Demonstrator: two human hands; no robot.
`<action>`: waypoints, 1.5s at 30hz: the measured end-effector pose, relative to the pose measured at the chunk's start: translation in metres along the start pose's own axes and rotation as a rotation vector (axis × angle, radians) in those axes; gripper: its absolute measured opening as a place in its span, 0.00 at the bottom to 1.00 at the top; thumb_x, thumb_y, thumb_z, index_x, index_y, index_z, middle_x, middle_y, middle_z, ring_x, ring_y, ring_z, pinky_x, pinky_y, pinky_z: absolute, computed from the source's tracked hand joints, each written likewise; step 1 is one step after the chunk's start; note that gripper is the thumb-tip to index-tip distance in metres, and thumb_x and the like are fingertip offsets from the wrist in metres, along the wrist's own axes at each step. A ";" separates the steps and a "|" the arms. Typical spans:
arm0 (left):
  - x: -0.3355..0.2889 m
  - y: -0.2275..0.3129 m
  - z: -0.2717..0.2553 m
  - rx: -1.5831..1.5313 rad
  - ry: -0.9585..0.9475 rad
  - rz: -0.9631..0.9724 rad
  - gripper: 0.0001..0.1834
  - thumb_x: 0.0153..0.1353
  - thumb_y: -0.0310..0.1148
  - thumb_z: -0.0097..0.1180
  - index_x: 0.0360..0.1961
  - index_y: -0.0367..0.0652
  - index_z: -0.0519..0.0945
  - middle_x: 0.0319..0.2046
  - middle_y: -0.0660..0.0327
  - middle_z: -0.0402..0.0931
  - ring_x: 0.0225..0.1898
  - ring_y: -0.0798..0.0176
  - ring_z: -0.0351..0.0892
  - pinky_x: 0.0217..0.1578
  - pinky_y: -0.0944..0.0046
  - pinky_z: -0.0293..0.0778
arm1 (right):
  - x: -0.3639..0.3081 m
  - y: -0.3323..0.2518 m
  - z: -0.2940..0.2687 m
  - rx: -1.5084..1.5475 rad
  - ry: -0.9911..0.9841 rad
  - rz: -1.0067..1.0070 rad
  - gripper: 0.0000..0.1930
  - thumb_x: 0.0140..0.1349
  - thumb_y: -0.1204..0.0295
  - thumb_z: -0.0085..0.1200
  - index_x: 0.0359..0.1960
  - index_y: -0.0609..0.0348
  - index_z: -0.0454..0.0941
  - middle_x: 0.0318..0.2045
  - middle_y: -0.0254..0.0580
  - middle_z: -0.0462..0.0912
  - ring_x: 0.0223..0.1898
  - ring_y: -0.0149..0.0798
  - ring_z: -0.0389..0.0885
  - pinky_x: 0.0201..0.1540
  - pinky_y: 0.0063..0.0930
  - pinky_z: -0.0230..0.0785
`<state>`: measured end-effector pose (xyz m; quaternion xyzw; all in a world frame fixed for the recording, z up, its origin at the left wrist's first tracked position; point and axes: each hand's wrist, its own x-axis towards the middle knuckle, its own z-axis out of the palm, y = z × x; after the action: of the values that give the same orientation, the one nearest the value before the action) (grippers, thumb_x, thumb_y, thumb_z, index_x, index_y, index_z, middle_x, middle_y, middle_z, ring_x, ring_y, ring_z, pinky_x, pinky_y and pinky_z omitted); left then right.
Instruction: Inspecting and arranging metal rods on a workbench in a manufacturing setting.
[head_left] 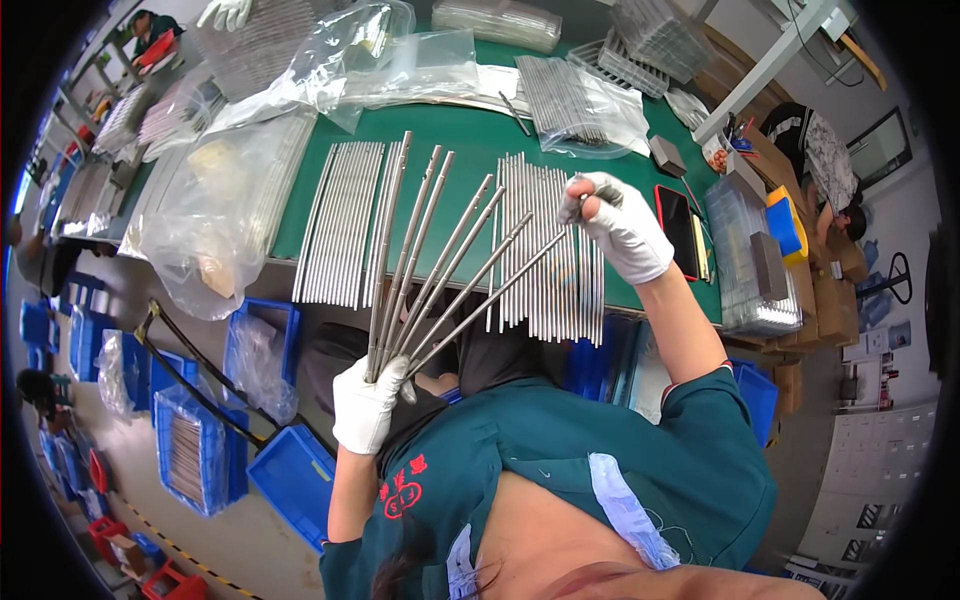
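Observation:
My left hand, in a white glove, is closed around the lower ends of several thin metal rods. Their upper ends fan out over the table edge. My right hand, gloved with bare fingertips showing, is raised at the right with fingers curled in a pinch. The tip of the rightmost fanned rod comes close to those fingers; whether they touch it, or what lies between them, I cannot make out. Under the fan, a row of metal rods lies side by side on the left, and another row of rods near my right hand.
The green table carries plastic-bagged rods at left, a rod bundle at the back and a phone at right. Clear boxes stand beyond the phone. Blue bins sit below left. Other people work nearby.

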<state>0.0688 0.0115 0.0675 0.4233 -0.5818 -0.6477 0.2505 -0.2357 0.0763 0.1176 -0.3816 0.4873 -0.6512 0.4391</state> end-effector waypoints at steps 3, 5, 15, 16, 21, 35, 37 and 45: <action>0.000 0.003 0.001 0.035 0.001 0.044 0.08 0.54 0.29 0.55 0.26 0.34 0.77 0.14 0.64 0.72 0.16 0.75 0.68 0.20 0.75 0.63 | -0.002 -0.009 0.007 -0.179 0.008 -0.052 0.14 0.47 0.66 0.61 0.33 0.61 0.75 0.32 0.37 0.74 0.37 0.32 0.72 0.44 0.24 0.62; 0.000 0.003 0.003 0.066 -0.004 0.064 0.08 0.54 0.29 0.55 0.27 0.33 0.77 0.13 0.64 0.72 0.16 0.75 0.69 0.20 0.75 0.63 | -0.004 -0.010 0.015 -0.257 -0.074 -0.052 0.13 0.47 0.68 0.60 0.33 0.61 0.76 0.32 0.35 0.76 0.36 0.28 0.72 0.41 0.21 0.63; -0.001 0.001 0.005 0.081 -0.045 0.032 0.08 0.54 0.30 0.54 0.28 0.33 0.77 0.14 0.64 0.73 0.17 0.75 0.69 0.21 0.75 0.64 | -0.009 -0.004 0.024 -0.232 -0.107 0.030 0.16 0.47 0.65 0.61 0.35 0.61 0.77 0.32 0.33 0.77 0.34 0.25 0.72 0.39 0.19 0.64; -0.001 0.001 0.005 0.076 -0.059 0.033 0.09 0.55 0.30 0.54 0.28 0.33 0.77 0.14 0.64 0.73 0.17 0.75 0.69 0.21 0.75 0.64 | -0.009 -0.003 0.024 -0.163 -0.086 0.077 0.17 0.45 0.63 0.63 0.34 0.61 0.76 0.32 0.35 0.76 0.35 0.28 0.71 0.41 0.21 0.62; -0.001 0.001 0.009 0.054 -0.068 0.066 0.10 0.57 0.33 0.51 0.25 0.37 0.75 0.12 0.65 0.71 0.14 0.77 0.64 0.17 0.76 0.59 | -0.011 0.001 0.025 -0.041 -0.077 0.110 0.20 0.42 0.61 0.65 0.33 0.60 0.75 0.32 0.36 0.74 0.36 0.31 0.71 0.44 0.24 0.60; 0.000 -0.004 -0.003 0.115 -0.001 0.092 0.09 0.54 0.31 0.55 0.28 0.35 0.78 0.16 0.63 0.75 0.19 0.75 0.71 0.23 0.75 0.66 | -0.007 -0.030 0.012 -0.680 -0.343 0.041 0.11 0.42 0.77 0.61 0.29 0.63 0.77 0.30 0.36 0.76 0.34 0.29 0.73 0.38 0.22 0.65; 0.000 -0.004 -0.004 0.128 -0.005 0.098 0.09 0.54 0.31 0.55 0.28 0.35 0.78 0.16 0.63 0.75 0.19 0.75 0.71 0.23 0.75 0.66 | -0.008 -0.031 0.012 -0.709 -0.352 0.003 0.11 0.41 0.78 0.61 0.29 0.63 0.77 0.30 0.37 0.76 0.33 0.30 0.73 0.38 0.22 0.65; -0.001 0.001 -0.002 0.104 -0.019 0.124 0.09 0.55 0.31 0.54 0.30 0.34 0.78 0.17 0.62 0.76 0.20 0.75 0.72 0.24 0.75 0.67 | -0.011 -0.035 0.024 -0.621 -0.370 0.061 0.11 0.41 0.77 0.62 0.29 0.64 0.77 0.31 0.40 0.77 0.34 0.32 0.74 0.38 0.24 0.66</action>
<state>0.0705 0.0110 0.0690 0.3928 -0.6420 -0.6039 0.2625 -0.2166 0.0847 0.1563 -0.5933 0.5854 -0.3787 0.4023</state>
